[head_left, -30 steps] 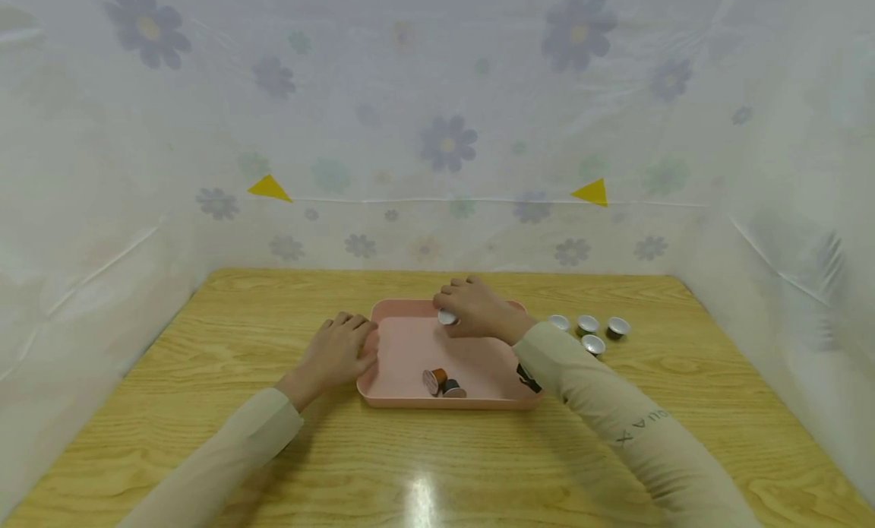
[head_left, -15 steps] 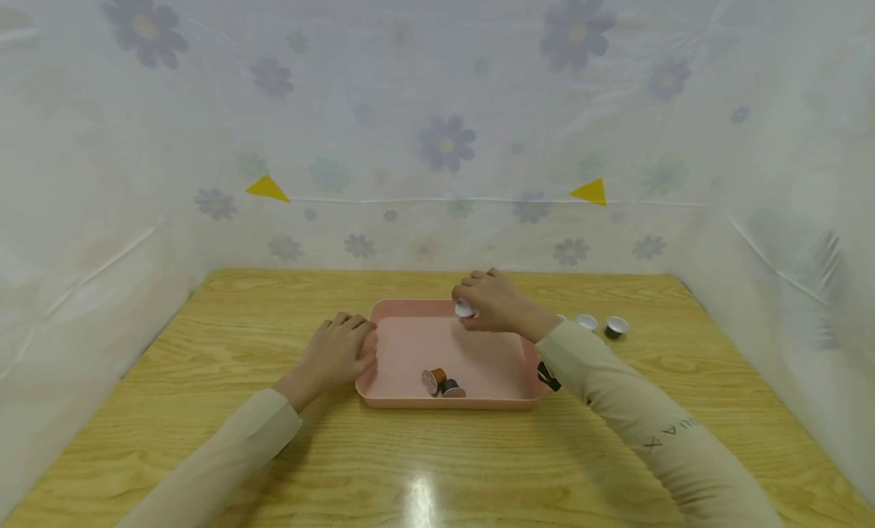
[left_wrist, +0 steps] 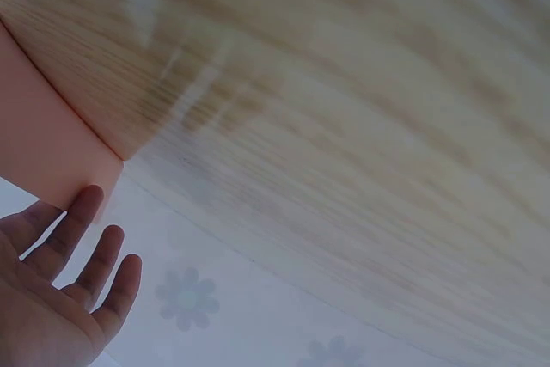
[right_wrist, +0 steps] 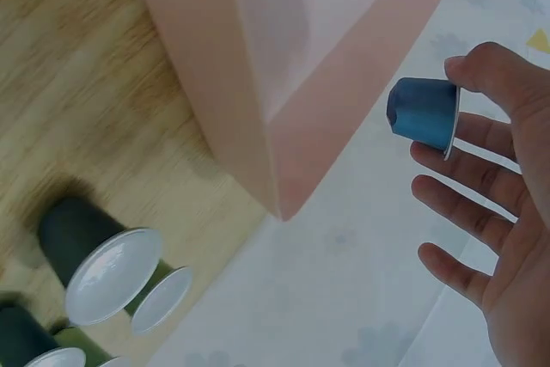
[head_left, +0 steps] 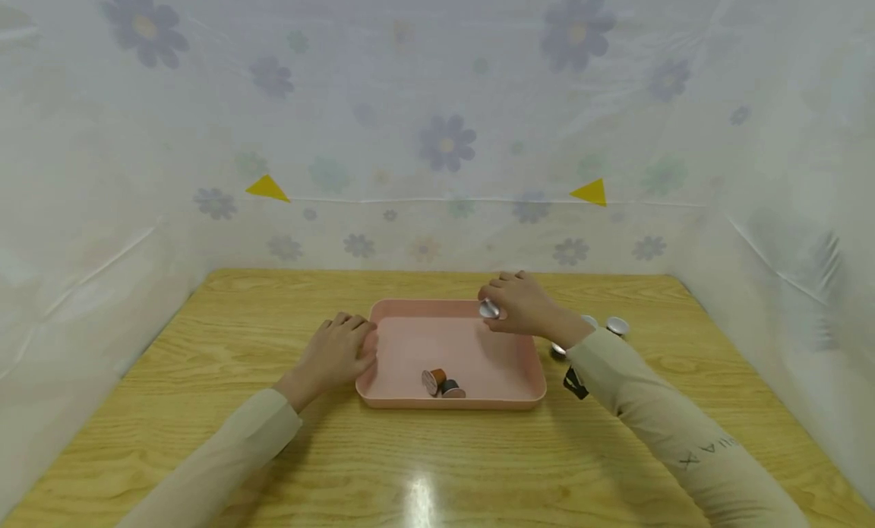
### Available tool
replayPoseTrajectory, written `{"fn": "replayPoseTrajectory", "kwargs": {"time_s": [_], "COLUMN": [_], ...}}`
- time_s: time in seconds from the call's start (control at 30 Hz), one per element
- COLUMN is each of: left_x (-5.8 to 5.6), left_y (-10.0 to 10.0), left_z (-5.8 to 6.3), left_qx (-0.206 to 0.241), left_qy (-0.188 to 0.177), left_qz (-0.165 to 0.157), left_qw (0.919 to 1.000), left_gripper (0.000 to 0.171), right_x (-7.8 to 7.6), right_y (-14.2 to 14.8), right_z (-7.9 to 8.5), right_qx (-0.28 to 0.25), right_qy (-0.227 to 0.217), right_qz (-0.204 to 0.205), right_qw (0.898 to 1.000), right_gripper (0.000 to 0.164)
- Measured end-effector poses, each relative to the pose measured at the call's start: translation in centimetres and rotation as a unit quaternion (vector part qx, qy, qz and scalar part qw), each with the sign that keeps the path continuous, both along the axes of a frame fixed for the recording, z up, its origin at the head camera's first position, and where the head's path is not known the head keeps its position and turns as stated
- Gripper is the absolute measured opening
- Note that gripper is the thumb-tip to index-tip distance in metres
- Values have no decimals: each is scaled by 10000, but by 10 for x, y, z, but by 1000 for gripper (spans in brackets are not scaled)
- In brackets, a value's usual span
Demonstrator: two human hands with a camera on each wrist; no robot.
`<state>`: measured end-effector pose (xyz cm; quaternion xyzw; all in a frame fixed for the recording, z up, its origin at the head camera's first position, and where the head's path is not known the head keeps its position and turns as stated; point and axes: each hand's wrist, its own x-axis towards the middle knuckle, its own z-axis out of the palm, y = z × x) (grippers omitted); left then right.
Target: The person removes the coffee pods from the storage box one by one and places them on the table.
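Observation:
My right hand (head_left: 522, 308) pinches a blue coffee capsule (right_wrist: 424, 112) between thumb and fingers, over the back right corner of a pink tray (head_left: 403, 346). In the head view the pinched capsule (head_left: 489, 309) shows its silvery lid. My left hand (head_left: 335, 349) rests against the tray's left side; the left wrist view shows its fingers (left_wrist: 103, 255) fairly straight, one fingertip touching the tray wall. An orange-brown capsule (head_left: 434, 380) and a dark capsule (head_left: 453, 389) lie together near the tray's front edge.
Several capsules stand lid up on the table right of the tray, among them a dark green capsule (right_wrist: 90, 242) and a lighter green capsule (right_wrist: 161, 300). My right sleeve (head_left: 615, 365) partly hides them in the head view. Flowered white sheeting (head_left: 444, 232) encloses the wooden table (head_left: 328, 467).
My right hand has moved right with its capsule, from the tray's back middle to its back right corner. The left hand, tray and the two capsules in it have stayed put.

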<state>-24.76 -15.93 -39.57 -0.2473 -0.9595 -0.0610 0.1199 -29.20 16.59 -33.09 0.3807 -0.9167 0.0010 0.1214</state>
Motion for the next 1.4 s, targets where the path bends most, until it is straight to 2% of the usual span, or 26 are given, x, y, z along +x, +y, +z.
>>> {"fn": "replayPoseTrajectory", "kwargs": {"time_s": [0.53, 1.1, 1.4], "left_x": [-1, 0, 1], "left_y": [0, 0, 0], "left_z": [-2, 0, 1], "left_qx": [-13, 3, -75], "left_qy": [50, 92, 62], "left_qz": [-14, -46, 4], "left_qw": [10000, 9999, 10000], "left_gripper": [41, 40, 40], "right_x": [9, 20, 27], "right_y": [35, 73, 95], "right_z": [-6, -10, -12], "right_qx": [-182, -421, -538], "right_qy": [-171, 88, 140], "right_qz": [-211, -380, -617], "right_qw": [9995, 9984, 9965], "right_gripper": [27, 29, 32]}}
